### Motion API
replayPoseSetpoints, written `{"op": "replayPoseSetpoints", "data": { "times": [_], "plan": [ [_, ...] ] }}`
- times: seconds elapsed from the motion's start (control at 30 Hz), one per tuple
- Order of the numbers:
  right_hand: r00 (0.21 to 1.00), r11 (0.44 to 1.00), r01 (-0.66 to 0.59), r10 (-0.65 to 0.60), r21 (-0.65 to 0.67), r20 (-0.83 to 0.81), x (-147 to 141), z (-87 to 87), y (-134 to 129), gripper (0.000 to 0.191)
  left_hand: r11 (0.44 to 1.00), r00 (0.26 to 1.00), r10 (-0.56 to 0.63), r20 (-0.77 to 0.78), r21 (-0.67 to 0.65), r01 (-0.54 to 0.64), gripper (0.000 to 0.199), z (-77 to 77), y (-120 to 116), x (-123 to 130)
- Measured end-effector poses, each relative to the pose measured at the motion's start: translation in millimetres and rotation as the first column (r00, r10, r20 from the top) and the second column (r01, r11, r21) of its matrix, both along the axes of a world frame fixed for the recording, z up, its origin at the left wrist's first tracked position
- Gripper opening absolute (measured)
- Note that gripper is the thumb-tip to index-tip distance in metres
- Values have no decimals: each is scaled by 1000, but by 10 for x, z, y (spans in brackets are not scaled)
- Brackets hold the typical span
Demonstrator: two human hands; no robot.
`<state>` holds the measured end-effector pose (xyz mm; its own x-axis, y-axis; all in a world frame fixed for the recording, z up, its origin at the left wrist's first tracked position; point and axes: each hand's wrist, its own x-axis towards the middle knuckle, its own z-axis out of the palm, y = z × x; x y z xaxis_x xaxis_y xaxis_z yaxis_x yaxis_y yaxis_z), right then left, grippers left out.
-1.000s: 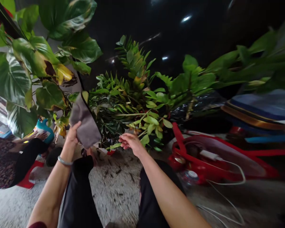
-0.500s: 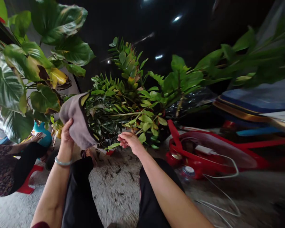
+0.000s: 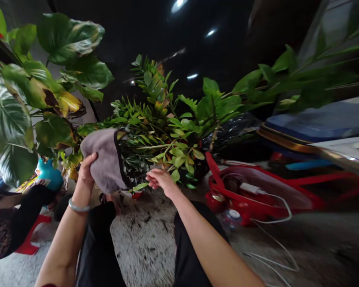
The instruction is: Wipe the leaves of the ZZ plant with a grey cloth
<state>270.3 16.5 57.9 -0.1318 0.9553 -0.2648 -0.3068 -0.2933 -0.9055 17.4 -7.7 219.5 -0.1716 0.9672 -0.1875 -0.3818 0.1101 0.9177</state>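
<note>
A grey-brown cloth with a dark edge (image 3: 105,161) hangs from my left hand (image 3: 86,171), whose thumb presses on its near face. It covers part of the leafy green plants (image 3: 155,131) behind it. To the right of the cloth, my right hand (image 3: 160,180) is held low in front of the foliage, its fingers curled together. Whether a thin stem or leaf lies between those fingers is too small to tell. A light green leaf (image 3: 140,186) shows just left of the fingertips.
A red basket-like container (image 3: 242,199) holds a white charger (image 3: 251,188) with a trailing cable. Large-leaved plants (image 3: 10,107) rise at the left, above a seated person (image 3: 20,215). Stacked blue items (image 3: 323,119) are at the right.
The cloth has turned and spread, its dark edge now more upright, and it sits slightly lower. My right hand has hardly moved. The whole view has shifted slightly.
</note>
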Motion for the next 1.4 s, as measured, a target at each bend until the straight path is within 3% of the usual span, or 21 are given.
{"op": "replayPoseSetpoints", "data": {
  "times": [0.07, 0.17, 0.3, 0.37, 0.47, 0.6, 0.67, 0.7, 0.77, 0.83, 0.9, 0.97, 1.0, 1.07, 1.17, 1.23, 1.3, 1.4],
  "plan": [
    [1000, 1000, 25, -25, -4, -10, -43, 20, 1, 13, 996, 999, 45, -13, 82, -44, 43, 35, 208, 135],
    [999, 999, 33, -33, -5, -12, -70, 25, -8, 13, 998, 996, -26, -87, 59, 32, 46, -280, 225, 346],
    [1000, 1000, 28, -28, -7, 5, 2, -6, -21, 13, 962, 960, -254, -122, -136, 237, 56, -863, -257, 360],
    [1000, 1000, 24, -24, -2, 5, 51, -23, -23, 11, 944, 947, -303, -106, -171, 283, 59, -941, -483, 276],
    [1000, 1000, 17, -16, 21, -15, 80, -35, -24, 10, 964, 961, -256, -104, -105, 245, 59, -684, -522, 162],
    [1000, 1000, 0, 0, 25, 13, 19, -8, -27, 11, 991, 1000, -11, -24, 131, 14, 46, -104, -37, 135],
    [1000, 1000, 3, -3, 9, 21, -18, 10, -28, 10, 984, 997, 81, 5, 161, -81, 39, -2, 201, 175],
    [1000, 1000, 11, -11, 1, 22, -29, 16, -29, 9, 985, 995, 99, -2, 144, -98, 38, -36, 258, 201],
    [999, 999, 28, -28, -14, 25, -26, 14, -29, 10, 996, 997, 61, -48, 65, -58, 44, -268, 207, 246],
    [999, 999, 34, -34, -20, 34, 11, -7, -31, 11, 995, 991, -95, -94, -29, 92, 58, -630, -35, 263],
    [999, 1000, 26, -25, -4, 41, 66, -39, -34, 12, 941, 940, -326, -103, -134, 311, 63, -961, -347, 249],
    [999, 1000, 8, -9, 23, 40, 113, -73, -39, 13, 864, 858, -491, -153, -213, 457, 56, -1107, -571, 234],
    [999, 999, 0, -1, 36, 34, 127, -86, -41, 15, 843, 832, -528, -173, -222, 489, 54, -1088, -614, 234],
    [1000, 998, -10, 10, 60, 2, 126, -100, -41, 17, 875, 857, -481, -185, -153, 459, 57, -886, -539, 263],
    [1000, 998, 4, -3, 56, -24, 68, -94, -27, 17, 976, 975, -209, -78, 48, 213, 61, -408, -135, 371],
    [1000, 999, 17, -17, 33, -10, 18, -81, -7, 16, 990, 997, -77, 12, 123, 75, 56, -195, 160, 477],
    [1000, 999, 25, -25, 21, 5, -18, -73, 12, 16, 993, 998, -44, 37, 110, 40, 52, -181, 342, 589],
    [999, 999, 34, -34, 18, 25, -19, -86, 23, 18, 993, 991, -116, -60, -42, 113, 48, -489, 291, 698]
  ]
}}
